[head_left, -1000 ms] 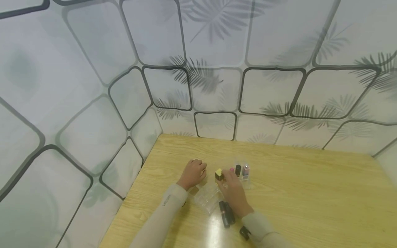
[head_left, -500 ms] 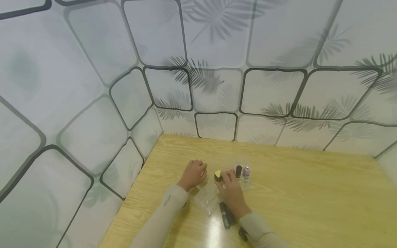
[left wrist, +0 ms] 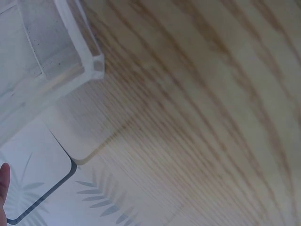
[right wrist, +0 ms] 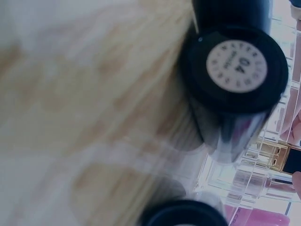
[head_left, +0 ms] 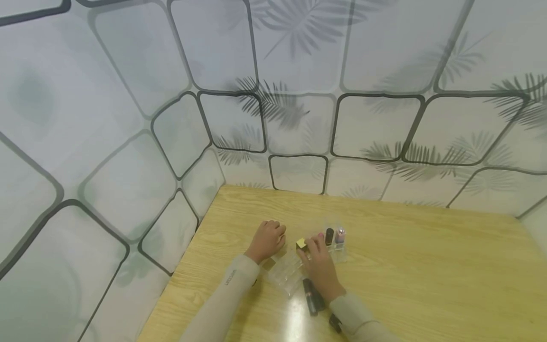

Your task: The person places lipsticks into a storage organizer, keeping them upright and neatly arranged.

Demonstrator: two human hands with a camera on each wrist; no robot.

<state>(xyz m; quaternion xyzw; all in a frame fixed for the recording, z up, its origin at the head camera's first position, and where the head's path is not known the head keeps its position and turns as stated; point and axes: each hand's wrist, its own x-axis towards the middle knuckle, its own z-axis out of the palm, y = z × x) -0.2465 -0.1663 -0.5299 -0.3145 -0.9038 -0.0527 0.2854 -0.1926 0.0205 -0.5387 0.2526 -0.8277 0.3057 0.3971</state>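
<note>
My right hand [head_left: 320, 268] pinches a square black lipstick tube with a gold end [head_left: 301, 244] over the clear organizer [head_left: 284, 276]. In the right wrist view, the tube's gold part [right wrist: 275, 155] shows among the clear compartments, with fingertips [right wrist: 297, 181] beside its black part. My left hand [head_left: 267, 240] stays at the organizer's left side, fingers loosely curled; whether it grips the rim is hidden. The left wrist view shows the organizer's corner [left wrist: 96, 66] and one fingertip [left wrist: 3, 183]. A black tube [head_left: 329, 236] and a clear-topped pinkish tube [head_left: 340, 236] stand at the organizer's right end.
Black lipstick tubes [head_left: 309, 297] lie on the wooden table [head_left: 427, 266] below my right hand; one round end [right wrist: 235, 66] reads 04. Another black piece [head_left: 335, 323] lies by the right sleeve. A pink item [right wrist: 256, 217] shows in the right wrist view. Patterned walls [head_left: 299, 173] border the table.
The gold-ended tube has sunk slightly in my right hand toward the organizer, and less of its black side shows. My left hand has stayed in place.
</note>
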